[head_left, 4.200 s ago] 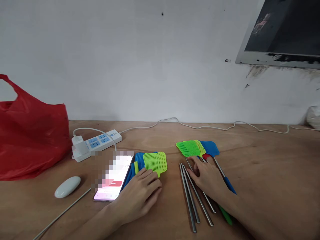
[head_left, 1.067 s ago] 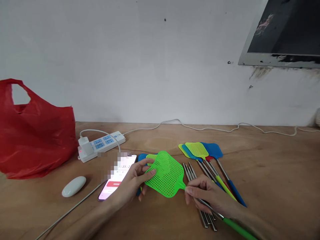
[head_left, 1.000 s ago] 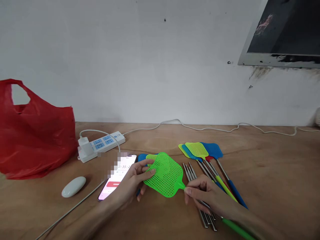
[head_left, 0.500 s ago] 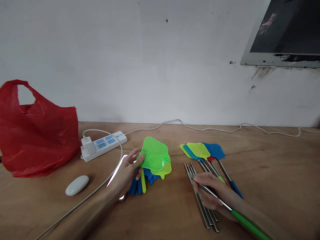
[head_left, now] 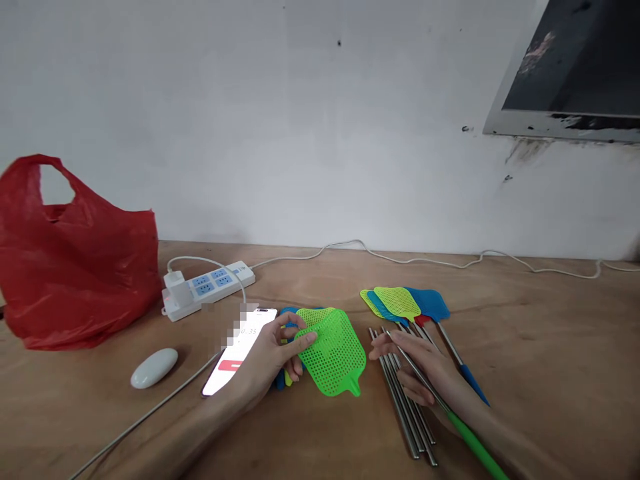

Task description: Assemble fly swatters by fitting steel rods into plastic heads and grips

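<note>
My left hand (head_left: 277, 350) pinches the edge of a bright green fly swatter head (head_left: 336, 353), its socket end tilted toward the lower right. Beneath that hand lie more swatter heads, a yellow one (head_left: 313, 315) among them, and partly hidden grips. In my right hand (head_left: 427, 367) is a metal fly swatter rod with a green grip (head_left: 473, 437), the grip end toward me. Its tip is near my fingertips, apart from the green head. Under the right hand several bare metal rods (head_left: 403, 407) lie side by side. Fly swatters with heads and rods joined (head_left: 397, 303) lie just behind.
A lit phone (head_left: 240, 353) lies left of my left hand. Farther left are a white mouse-shaped object (head_left: 154, 369), a power strip (head_left: 207, 290) with a plugged-in charger, and a red plastic bag (head_left: 80, 267). A white cable (head_left: 425, 262) runs along the wall.
My left hand has brought the green head down and to the right, turning its socket toward me. The right hand's fingers have shifted on the rod, and its grip has moved lower left.
</note>
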Motion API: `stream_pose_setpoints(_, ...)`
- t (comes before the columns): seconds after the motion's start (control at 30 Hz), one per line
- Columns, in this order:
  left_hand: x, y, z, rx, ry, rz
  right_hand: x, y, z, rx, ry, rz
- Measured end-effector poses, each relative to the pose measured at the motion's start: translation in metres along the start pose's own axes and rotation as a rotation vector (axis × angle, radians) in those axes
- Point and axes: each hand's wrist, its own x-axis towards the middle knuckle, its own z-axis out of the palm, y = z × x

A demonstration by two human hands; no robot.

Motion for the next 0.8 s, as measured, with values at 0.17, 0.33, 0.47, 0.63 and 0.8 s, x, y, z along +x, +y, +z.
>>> stream_pose_setpoints(0.17, 0.000, -0.003, 0.001, 0.000, -0.056, 0.014, -0.003, 0.000, 0.002, -0.051, -0.040, 0.070)
stream_pose_setpoints(0.33, -0.003, 0.001, 0.003, -0.043, -0.032, 0.063, -0.002, 0.007, 0.003, -0.020, -0.065, 0.108)
stream_pose_setpoints(0.47, -0.008, 0.008, 0.006, -0.065, -0.005, 0.120, 0.003, 0.009, -0.001, 0.059, 0.012, 0.047)
stream_pose_setpoints(0.63, -0.015, 0.014, 0.009, 0.112, -0.234, 0.109, 0.011, 0.007, -0.012, 0.159, -0.014, 0.090)
stream_pose_setpoints(0.8, -0.018, 0.013, 0.008, 0.212, -0.262, 0.092, 0.010, 0.007, -0.011, 0.173, -0.029, 0.132)
